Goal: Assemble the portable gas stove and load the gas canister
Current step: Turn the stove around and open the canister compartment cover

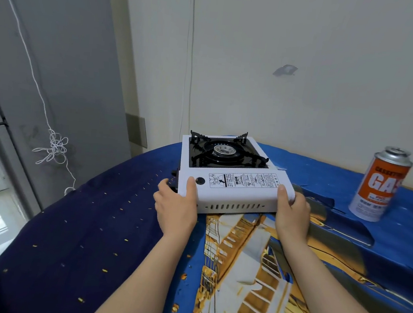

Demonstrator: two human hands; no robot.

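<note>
A white portable gas stove (236, 197) sits on a table covered by a blue printed cloth (85, 233). Its black pan support and burner (226, 151) face up at the far side. The canister compartment lid with a printed instruction label (245, 180) faces me and lies flat. My left hand (177, 204) grips the stove's near left corner, thumb on top beside a small black knob. My right hand (292, 212) grips the near right corner, thumb on top. An orange and silver gas canister (378, 184) stands upright to the right, apart from the stove.
A white wall runs behind the table. A grey panel (57, 64) with a tangled white cord (54, 146) stands to the left. A shiny floor shows at the lower left, past the table's rounded edge.
</note>
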